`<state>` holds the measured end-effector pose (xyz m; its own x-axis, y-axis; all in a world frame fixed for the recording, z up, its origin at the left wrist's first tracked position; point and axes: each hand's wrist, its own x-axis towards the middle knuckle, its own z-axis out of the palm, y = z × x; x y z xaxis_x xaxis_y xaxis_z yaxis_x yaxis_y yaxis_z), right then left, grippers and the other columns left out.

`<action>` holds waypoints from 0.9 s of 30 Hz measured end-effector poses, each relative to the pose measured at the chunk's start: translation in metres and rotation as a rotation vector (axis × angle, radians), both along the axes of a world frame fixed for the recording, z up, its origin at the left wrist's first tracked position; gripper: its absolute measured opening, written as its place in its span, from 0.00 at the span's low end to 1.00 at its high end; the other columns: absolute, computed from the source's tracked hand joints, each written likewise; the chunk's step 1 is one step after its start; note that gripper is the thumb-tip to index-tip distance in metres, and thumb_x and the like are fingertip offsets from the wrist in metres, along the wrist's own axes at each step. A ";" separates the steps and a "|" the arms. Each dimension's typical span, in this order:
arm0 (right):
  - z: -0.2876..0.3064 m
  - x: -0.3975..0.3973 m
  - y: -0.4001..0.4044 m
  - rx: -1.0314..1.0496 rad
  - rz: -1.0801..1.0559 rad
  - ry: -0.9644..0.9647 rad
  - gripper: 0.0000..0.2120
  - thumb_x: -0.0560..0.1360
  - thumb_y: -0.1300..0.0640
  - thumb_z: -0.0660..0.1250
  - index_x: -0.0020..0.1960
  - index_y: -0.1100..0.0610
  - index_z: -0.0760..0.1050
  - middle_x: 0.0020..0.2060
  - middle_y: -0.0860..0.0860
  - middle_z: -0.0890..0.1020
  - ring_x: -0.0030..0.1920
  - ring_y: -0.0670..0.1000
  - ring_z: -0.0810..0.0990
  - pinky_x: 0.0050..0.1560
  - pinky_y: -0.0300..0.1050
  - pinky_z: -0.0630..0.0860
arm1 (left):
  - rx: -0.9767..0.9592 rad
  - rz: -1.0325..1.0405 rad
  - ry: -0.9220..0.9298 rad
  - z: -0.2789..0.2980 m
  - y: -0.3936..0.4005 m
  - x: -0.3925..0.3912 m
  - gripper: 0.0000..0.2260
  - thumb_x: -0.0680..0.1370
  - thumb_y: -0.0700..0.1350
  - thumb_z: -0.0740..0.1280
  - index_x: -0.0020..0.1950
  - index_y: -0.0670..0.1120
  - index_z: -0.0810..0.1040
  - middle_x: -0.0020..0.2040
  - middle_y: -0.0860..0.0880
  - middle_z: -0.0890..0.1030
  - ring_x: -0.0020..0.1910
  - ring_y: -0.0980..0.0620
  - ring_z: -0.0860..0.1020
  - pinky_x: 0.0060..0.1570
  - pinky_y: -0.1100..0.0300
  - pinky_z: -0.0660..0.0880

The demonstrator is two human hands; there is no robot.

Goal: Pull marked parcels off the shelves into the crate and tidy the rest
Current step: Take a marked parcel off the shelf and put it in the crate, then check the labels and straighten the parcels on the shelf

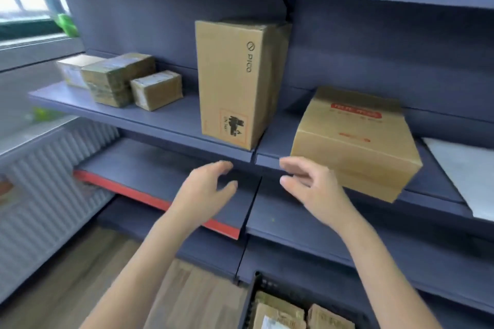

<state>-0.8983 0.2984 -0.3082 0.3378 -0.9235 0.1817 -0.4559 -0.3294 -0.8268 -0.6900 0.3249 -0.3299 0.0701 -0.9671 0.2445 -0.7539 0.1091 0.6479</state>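
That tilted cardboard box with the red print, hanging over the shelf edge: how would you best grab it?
Probably with both hands on the two side faces of the tilted box, coming from the front. It is wide, and its front corner overhangs the shelf, so the sides are exposed. The open right hand is nearest; the left hand is also empty.
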 end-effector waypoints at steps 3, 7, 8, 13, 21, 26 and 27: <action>0.011 0.018 -0.001 -0.052 0.061 0.003 0.15 0.75 0.59 0.66 0.61 0.50 0.75 0.55 0.43 0.78 0.57 0.41 0.75 0.60 0.37 0.70 | -0.040 0.091 -0.001 0.012 0.021 0.013 0.19 0.77 0.47 0.65 0.67 0.48 0.72 0.63 0.52 0.77 0.63 0.55 0.73 0.60 0.64 0.66; 0.010 0.041 0.003 -0.090 0.143 0.035 0.15 0.75 0.57 0.66 0.61 0.49 0.75 0.54 0.41 0.78 0.57 0.40 0.75 0.58 0.34 0.70 | -0.043 0.187 -0.005 0.011 0.043 0.034 0.18 0.77 0.46 0.65 0.67 0.48 0.72 0.62 0.53 0.77 0.62 0.56 0.73 0.59 0.66 0.66; 0.008 0.047 0.004 -0.084 0.157 0.038 0.15 0.74 0.57 0.66 0.61 0.49 0.75 0.54 0.41 0.78 0.57 0.40 0.75 0.58 0.33 0.70 | -0.037 0.205 0.001 0.010 0.047 0.039 0.18 0.76 0.46 0.65 0.67 0.48 0.72 0.62 0.52 0.77 0.62 0.56 0.73 0.59 0.66 0.66; 0.004 0.078 0.003 -0.050 0.185 0.081 0.15 0.75 0.57 0.66 0.60 0.46 0.74 0.55 0.39 0.77 0.58 0.39 0.74 0.60 0.35 0.71 | -0.028 0.237 0.056 0.002 0.055 0.071 0.18 0.76 0.45 0.66 0.66 0.48 0.72 0.62 0.54 0.76 0.62 0.58 0.72 0.59 0.68 0.64; 0.003 0.163 -0.020 -0.037 0.176 0.153 0.15 0.74 0.55 0.66 0.58 0.41 0.73 0.56 0.38 0.77 0.60 0.39 0.73 0.62 0.37 0.71 | -0.004 0.183 0.165 -0.013 0.028 0.160 0.18 0.76 0.46 0.66 0.66 0.52 0.71 0.60 0.58 0.76 0.62 0.61 0.72 0.62 0.66 0.67; 0.000 0.241 -0.036 -0.043 0.135 0.132 0.14 0.74 0.54 0.66 0.52 0.35 0.72 0.55 0.36 0.76 0.59 0.40 0.73 0.62 0.38 0.71 | 0.003 0.165 0.185 -0.012 0.002 0.244 0.18 0.76 0.46 0.66 0.66 0.53 0.71 0.61 0.58 0.76 0.61 0.62 0.72 0.61 0.66 0.67; 0.000 0.255 -0.038 -0.040 0.130 0.123 0.14 0.74 0.54 0.66 0.52 0.35 0.72 0.55 0.36 0.76 0.60 0.40 0.73 0.63 0.38 0.71 | -0.003 0.164 0.191 -0.009 -0.003 0.258 0.19 0.76 0.46 0.66 0.66 0.53 0.71 0.60 0.58 0.76 0.61 0.62 0.72 0.61 0.65 0.68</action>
<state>-0.6428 0.2607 -0.3082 0.4760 -0.8634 0.1673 -0.5044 -0.4239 -0.7523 -0.4318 0.3218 -0.3394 0.2709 -0.9384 0.2147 -0.6253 -0.0020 0.7804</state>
